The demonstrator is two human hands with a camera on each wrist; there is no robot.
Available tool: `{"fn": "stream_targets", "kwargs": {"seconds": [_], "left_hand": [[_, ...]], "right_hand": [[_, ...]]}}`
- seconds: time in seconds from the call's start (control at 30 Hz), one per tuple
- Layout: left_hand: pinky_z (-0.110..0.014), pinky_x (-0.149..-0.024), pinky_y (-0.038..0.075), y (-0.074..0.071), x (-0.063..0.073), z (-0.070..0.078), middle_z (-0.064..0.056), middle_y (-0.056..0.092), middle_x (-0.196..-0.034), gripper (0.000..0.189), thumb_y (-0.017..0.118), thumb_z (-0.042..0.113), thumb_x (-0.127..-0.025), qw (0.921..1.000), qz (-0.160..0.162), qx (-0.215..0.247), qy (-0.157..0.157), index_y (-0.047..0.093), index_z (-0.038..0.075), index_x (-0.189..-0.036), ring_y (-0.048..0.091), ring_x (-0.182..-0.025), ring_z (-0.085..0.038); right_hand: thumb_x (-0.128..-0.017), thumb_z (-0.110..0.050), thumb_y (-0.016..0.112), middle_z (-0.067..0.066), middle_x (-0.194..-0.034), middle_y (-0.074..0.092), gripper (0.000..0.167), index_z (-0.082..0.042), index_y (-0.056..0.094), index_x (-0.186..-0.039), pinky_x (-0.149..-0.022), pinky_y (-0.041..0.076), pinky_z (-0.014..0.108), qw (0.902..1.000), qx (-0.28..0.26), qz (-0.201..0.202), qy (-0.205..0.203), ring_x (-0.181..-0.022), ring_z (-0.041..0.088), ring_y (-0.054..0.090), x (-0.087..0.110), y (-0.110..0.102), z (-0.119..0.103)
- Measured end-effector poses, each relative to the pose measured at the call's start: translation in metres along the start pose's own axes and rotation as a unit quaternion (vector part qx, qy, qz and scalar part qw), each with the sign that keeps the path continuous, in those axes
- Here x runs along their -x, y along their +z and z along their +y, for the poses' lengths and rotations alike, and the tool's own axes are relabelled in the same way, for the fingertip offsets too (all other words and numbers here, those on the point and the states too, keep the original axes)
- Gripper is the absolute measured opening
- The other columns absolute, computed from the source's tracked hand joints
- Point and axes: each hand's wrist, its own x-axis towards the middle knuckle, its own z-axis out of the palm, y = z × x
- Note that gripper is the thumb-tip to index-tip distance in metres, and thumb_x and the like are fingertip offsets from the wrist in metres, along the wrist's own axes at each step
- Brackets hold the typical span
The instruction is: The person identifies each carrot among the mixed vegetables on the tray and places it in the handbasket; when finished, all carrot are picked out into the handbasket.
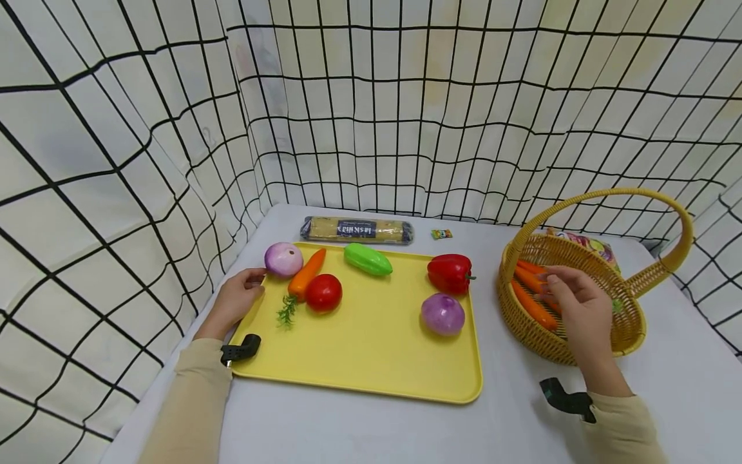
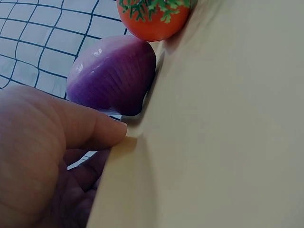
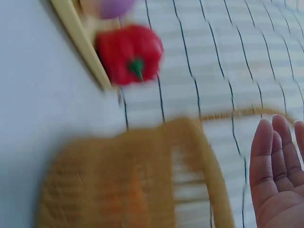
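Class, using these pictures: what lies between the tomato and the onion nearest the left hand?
The carrot. In the head view it lies slantwise on the yellow tray, that onion to its left, the tomato to its right.

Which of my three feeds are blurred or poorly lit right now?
Right wrist: the basket is badly blurred and the red pepper soft-edged, while the right hand looks sharper; left wrist: dim, the yellow tray dulled toward beige, small highlights on the purple onion; head: bright, mostly clear, a glare spot on the tomato.
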Motion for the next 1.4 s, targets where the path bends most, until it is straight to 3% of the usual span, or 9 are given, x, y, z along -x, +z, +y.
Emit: {"fn": "stream_targets", "kwargs": {"seconds": [0.17,0.33,0.53,0.7,0.83,0.97,1.13,1.4], "left_hand": [[-0.045,-0.097,0.043,0.001,-0.001,-0.001,-0.027,0.051,-0.136,0.045,0.048,0.006,-0.097,1.0000,0.001,0.003,0.006,0.045,-0.004,-0.141,0.052,-0.119,-0.038],[-0.045,-0.096,0.043,0.001,-0.001,-0.001,-0.027,0.052,-0.135,0.045,0.049,0.007,-0.097,1.0000,0.004,0.002,0.006,0.045,-0.003,-0.141,0.052,-0.118,-0.038],[-0.044,-0.094,0.045,0.002,-0.001,-0.002,-0.027,0.053,-0.134,0.045,0.049,0.007,-0.097,1.0000,0.005,-0.003,0.005,0.046,-0.003,-0.140,0.053,-0.118,-0.038],[-0.045,-0.095,0.044,0.002,-0.001,-0.002,-0.027,0.053,-0.134,0.045,0.048,0.009,-0.097,1.0000,0.005,-0.007,0.004,0.046,-0.003,-0.141,0.052,-0.118,-0.039],[-0.047,-0.097,0.043,0.002,0.000,-0.003,-0.028,0.052,-0.135,0.045,0.048,0.007,-0.098,1.0000,0.000,-0.002,0.003,0.045,-0.004,-0.141,0.051,-0.120,-0.039],[-0.047,-0.098,0.044,0.004,-0.001,-0.003,-0.028,0.052,-0.135,0.045,0.049,0.006,-0.097,1.0000,-0.002,0.003,0.007,0.045,-0.004,-0.141,0.052,-0.120,-0.040],[-0.046,-0.096,0.044,0.002,-0.002,-0.002,-0.027,0.052,-0.135,0.045,0.048,0.007,-0.097,1.0000,-0.001,-0.005,0.009,0.046,-0.003,-0.141,0.052,-0.119,-0.039],[-0.048,-0.096,0.044,0.001,-0.001,-0.003,-0.027,0.052,-0.134,0.046,0.047,0.008,-0.097,1.0000,-0.001,-0.005,0.003,0.045,-0.003,-0.141,0.052,-0.119,-0.039]], "right_hand": [[-0.099,-0.015,0.058,0.005,-0.101,0.070,0.028,0.009,0.061,-0.115,-0.074,0.057,0.024,0.9940,0.032,-0.105,-0.007,-0.086,0.017,0.067,0.012,0.037,-0.001],[-0.097,-0.010,0.060,0.013,-0.103,0.068,0.020,0.004,0.065,-0.111,-0.076,0.056,0.024,0.9792,0.059,-0.194,-0.015,-0.087,0.020,0.065,0.026,0.077,0.008],[-0.094,-0.009,0.064,0.015,-0.106,0.068,0.015,-0.004,0.068,-0.108,-0.081,0.054,0.023,0.9611,0.067,-0.267,0.023,-0.093,0.024,0.064,0.041,0.119,0.009],[-0.092,-0.011,0.066,0.012,-0.111,0.068,0.020,-0.007,0.068,-0.112,-0.086,0.054,0.029,0.9473,0.102,-0.301,0.043,-0.099,0.020,0.064,0.046,0.153,0.000],[-0.092,-0.014,0.067,0.011,-0.117,0.066,0.024,-0.009,0.067,-0.115,-0.092,0.053,0.038,0.9354,0.109,-0.333,0.044,-0.110,0.028,0.060,0.046,0.176,-0.005],[-0.092,-0.017,0.067,0.009,-0.119,0.066,0.024,-0.013,0.067,-0.116,-0.094,0.052,0.040,0.9298,0.113,-0.346,0.051,-0.116,0.032,0.056,0.042,0.190,-0.008],[-0.092,-0.018,0.067,0.005,-0.116,0.068,0.021,-0.014,0.068,-0.113,-0.094,0.051,0.039,0.9290,0.111,-0.348,0.060,-0.115,0.030,0.057,0.037,0.206,-0.015],[-0.093,-0.015,0.064,0.003,-0.110,0.069,0.020,-0.009,0.070,-0.111,-0.087,0.053,0.034,0.9420,0.076,-0.317,0.081,-0.103,0.019,0.061,0.040,0.239,-0.024]]}}
